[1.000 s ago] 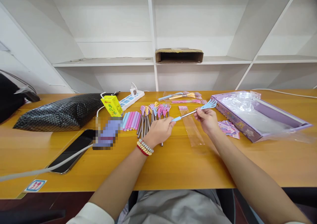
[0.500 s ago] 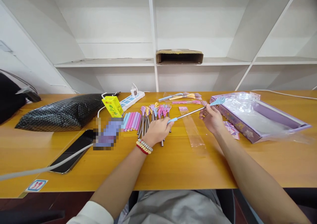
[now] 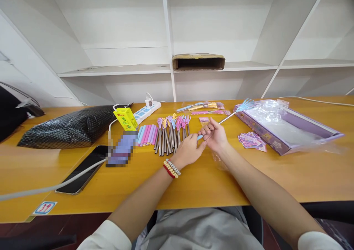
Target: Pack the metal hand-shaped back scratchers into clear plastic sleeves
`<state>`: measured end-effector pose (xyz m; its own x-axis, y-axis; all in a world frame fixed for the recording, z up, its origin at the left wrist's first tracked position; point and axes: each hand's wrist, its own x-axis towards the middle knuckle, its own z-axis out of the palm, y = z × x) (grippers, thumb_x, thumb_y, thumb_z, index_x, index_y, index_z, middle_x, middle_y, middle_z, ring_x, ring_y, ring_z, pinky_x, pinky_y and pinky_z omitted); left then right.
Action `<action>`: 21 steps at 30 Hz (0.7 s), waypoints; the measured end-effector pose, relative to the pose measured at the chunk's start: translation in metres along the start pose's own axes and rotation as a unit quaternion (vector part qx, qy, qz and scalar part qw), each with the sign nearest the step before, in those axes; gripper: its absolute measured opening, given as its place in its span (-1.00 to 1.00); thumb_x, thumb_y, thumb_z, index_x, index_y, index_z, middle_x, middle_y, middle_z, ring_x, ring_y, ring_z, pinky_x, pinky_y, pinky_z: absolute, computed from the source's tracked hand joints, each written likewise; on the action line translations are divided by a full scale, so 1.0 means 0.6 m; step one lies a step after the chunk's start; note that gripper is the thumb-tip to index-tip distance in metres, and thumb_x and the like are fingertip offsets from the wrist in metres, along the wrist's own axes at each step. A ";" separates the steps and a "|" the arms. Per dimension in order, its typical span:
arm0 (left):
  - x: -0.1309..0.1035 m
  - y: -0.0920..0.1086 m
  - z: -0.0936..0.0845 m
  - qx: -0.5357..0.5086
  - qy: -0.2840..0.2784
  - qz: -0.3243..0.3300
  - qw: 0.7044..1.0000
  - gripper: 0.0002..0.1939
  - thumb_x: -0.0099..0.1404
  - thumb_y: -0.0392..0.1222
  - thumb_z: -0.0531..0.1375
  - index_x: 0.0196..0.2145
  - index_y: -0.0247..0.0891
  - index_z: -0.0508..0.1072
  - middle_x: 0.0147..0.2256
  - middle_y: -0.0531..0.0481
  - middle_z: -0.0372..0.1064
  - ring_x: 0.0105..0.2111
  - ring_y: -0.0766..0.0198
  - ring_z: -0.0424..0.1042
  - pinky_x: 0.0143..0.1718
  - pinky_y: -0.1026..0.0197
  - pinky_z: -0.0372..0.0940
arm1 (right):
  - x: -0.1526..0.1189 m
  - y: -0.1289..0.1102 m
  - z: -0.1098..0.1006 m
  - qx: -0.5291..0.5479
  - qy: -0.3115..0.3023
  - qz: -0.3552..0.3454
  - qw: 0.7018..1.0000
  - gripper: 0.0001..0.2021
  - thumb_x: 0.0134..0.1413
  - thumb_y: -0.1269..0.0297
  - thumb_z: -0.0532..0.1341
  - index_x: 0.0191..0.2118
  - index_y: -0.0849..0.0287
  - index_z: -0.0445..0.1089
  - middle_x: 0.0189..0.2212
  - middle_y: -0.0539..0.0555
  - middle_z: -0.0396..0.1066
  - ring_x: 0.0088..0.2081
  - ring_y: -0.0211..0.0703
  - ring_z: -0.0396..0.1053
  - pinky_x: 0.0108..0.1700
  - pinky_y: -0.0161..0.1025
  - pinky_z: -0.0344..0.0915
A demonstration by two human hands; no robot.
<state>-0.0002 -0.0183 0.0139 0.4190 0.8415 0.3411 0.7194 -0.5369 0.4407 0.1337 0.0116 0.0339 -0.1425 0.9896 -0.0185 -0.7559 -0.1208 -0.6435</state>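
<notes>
A back scratcher with a light blue claw head (image 3: pixel 245 105) and a thin metal rod slants up to the right across both hands. My left hand (image 3: pixel 189 150) is closed around its blue handle. Right beside it, my right hand (image 3: pixel 216 135) has its fingers curled around the scratcher where rod and handle meet. Several back scratcher rods with coloured claws (image 3: pixel 172 134) lie just left of my hands, and several pastel handle tubes (image 3: pixel 146 135) lie beside them. Under my right hand a clear plastic sleeve (image 3: pixel 204 120) is partly hidden.
At right is a purple open box (image 3: pixel 279 146) with clear plastic in it, near small printed cards (image 3: pixel 252 141). Packed scratchers (image 3: pixel 201 107) lie at the back. Left are a yellow drink carton (image 3: pixel 126 118), a phone (image 3: pixel 83 170), a power strip (image 3: pixel 145 111) and a black bubble-wrap parcel (image 3: pixel 69 126).
My right hand has moved left and down from the claw end to the handle, beside my left hand. My left hand has shifted slightly right and down. The claw is now uncovered, pointing up right.
</notes>
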 end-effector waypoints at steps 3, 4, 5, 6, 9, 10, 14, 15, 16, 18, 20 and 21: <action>-0.004 0.009 0.001 0.003 -0.044 0.019 0.999 -0.57 0.25 0.14 0.01 -0.15 -0.29 0.26 -0.23 -0.14 0.34 -0.23 0.12 0.39 -0.30 0.14 0.26 | -0.008 -0.001 -0.007 0.007 -0.016 -0.012 1.000 -0.49 -0.05 0.30 0.22 -0.68 0.19 -0.22 -0.81 -0.13 -0.13 -0.70 -0.38 0.00 -0.52 -0.31 0.19; -0.004 0.012 0.001 0.013 -0.051 0.017 0.998 -0.55 0.24 0.17 0.01 -0.15 -0.29 0.26 -0.24 -0.14 0.35 -0.24 0.11 0.39 -0.32 0.14 0.26 | -0.011 -0.002 -0.009 0.006 -0.024 -0.019 1.000 -0.49 -0.07 0.33 0.22 -0.68 0.19 -0.22 -0.82 -0.14 -0.15 -0.71 -0.40 -0.03 -0.56 -0.33 0.15; -0.005 0.015 0.001 0.028 -0.055 0.011 0.998 -0.53 0.24 0.19 0.00 -0.15 -0.29 0.25 -0.25 -0.13 0.36 -0.26 0.10 0.40 -0.33 0.14 0.26 | -0.014 -0.002 -0.009 0.006 -0.031 -0.026 0.999 -0.49 -0.09 0.36 0.23 -0.68 0.19 -0.22 -0.82 -0.14 -0.17 -0.72 -0.41 -0.06 -0.59 -0.34 0.10; -0.005 0.018 0.001 0.046 -0.056 0.004 0.997 -0.52 0.24 0.20 -0.02 -0.16 -0.29 0.25 -0.27 -0.13 0.37 -0.27 0.09 0.41 -0.34 0.14 0.26 | -0.016 -0.002 -0.009 0.005 -0.037 -0.033 0.999 -0.49 -0.10 0.39 0.23 -0.68 0.20 -0.22 -0.82 -0.15 -0.19 -0.73 -0.42 -0.09 -0.61 -0.35 0.06; -0.005 0.027 0.001 0.108 -0.053 -0.014 0.993 -0.52 0.27 0.20 -0.07 -0.18 -0.30 0.26 -0.31 -0.16 0.40 -0.31 0.06 0.43 -0.36 0.13 0.25 | -0.024 0.000 -0.001 0.010 -0.033 -0.054 0.998 -0.48 -0.16 0.46 0.24 -0.68 0.20 -0.25 -0.83 -0.17 -0.23 -0.76 -0.45 -0.16 -0.66 -0.36 -0.05; -0.005 0.029 0.000 0.126 -0.054 -0.017 0.990 -0.52 0.28 0.19 -0.08 -0.18 -0.30 0.27 -0.32 -0.17 0.40 -0.32 0.05 0.44 -0.36 0.13 0.25 | -0.027 0.002 0.002 0.012 -0.026 -0.061 0.998 -0.47 -0.19 0.49 0.24 -0.67 0.20 -0.27 -0.83 -0.18 -0.24 -0.77 -0.45 -0.18 -0.67 -0.37 -0.09; -0.005 0.036 -0.004 0.162 -0.064 -0.027 0.984 -0.53 0.29 0.17 -0.10 -0.16 -0.29 0.29 -0.39 -0.16 0.42 -0.38 0.06 0.45 -0.42 0.15 0.24 | -0.035 0.005 0.013 0.009 0.023 -0.096 0.995 -0.44 -0.28 0.55 0.25 -0.66 0.20 -0.30 -0.83 -0.20 -0.26 -0.79 -0.47 -0.23 -0.70 -0.37 -0.18; -0.004 0.037 -0.005 0.164 -0.064 -0.029 0.984 -0.52 0.28 0.18 -0.10 -0.15 -0.27 0.30 -0.40 -0.15 0.42 -0.39 0.06 0.45 -0.43 0.16 0.23 | -0.036 0.005 0.015 0.005 0.034 -0.102 0.994 -0.44 -0.29 0.56 0.25 -0.66 0.19 -0.30 -0.83 -0.21 -0.26 -0.79 -0.47 -0.24 -0.71 -0.37 -0.18; -0.003 0.037 -0.005 0.166 -0.065 -0.033 0.983 -0.51 0.28 0.19 -0.10 -0.16 -0.26 0.31 -0.41 -0.14 0.42 -0.39 0.07 0.45 -0.44 0.17 0.23 | -0.036 0.005 0.016 0.002 0.042 -0.107 0.993 -0.45 -0.30 0.56 0.25 -0.65 0.19 -0.30 -0.83 -0.21 -0.25 -0.79 -0.48 -0.24 -0.71 -0.37 -0.18; -0.001 0.037 -0.006 0.169 -0.069 -0.050 0.982 -0.48 0.26 0.24 -0.12 -0.20 -0.25 0.35 -0.41 -0.14 0.41 -0.39 0.07 0.45 -0.45 0.18 0.22 | -0.038 0.002 0.019 -0.001 0.051 -0.113 0.992 -0.45 -0.31 0.55 0.24 -0.65 0.18 -0.30 -0.83 -0.21 -0.24 -0.79 -0.48 -0.24 -0.72 -0.38 -0.18; 0.002 0.036 -0.007 0.169 -0.080 -0.071 0.980 -0.43 0.23 0.29 -0.13 -0.27 -0.24 0.39 -0.42 -0.16 0.41 -0.38 0.06 0.45 -0.43 0.17 0.23 | -0.038 -0.003 0.020 -0.002 0.053 -0.117 0.992 -0.45 -0.30 0.53 0.24 -0.63 0.18 -0.30 -0.83 -0.22 -0.25 -0.79 -0.48 -0.24 -0.72 -0.38 -0.17; 0.002 0.036 -0.007 0.167 -0.085 -0.078 0.979 -0.41 0.21 0.31 -0.14 -0.31 -0.24 0.40 -0.42 -0.16 0.40 -0.37 0.05 0.44 -0.42 0.16 0.23 | -0.039 -0.005 0.020 -0.002 0.053 -0.119 0.991 -0.45 -0.30 0.52 0.25 -0.63 0.18 -0.31 -0.83 -0.22 -0.25 -0.79 -0.48 -0.24 -0.72 -0.38 -0.17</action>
<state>0.0136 -0.0289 0.0273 0.3558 0.9247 0.1354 0.9109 -0.3756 0.1712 0.1315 -0.0119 0.0454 0.1081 0.9926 0.0544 -0.7568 0.1177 -0.6430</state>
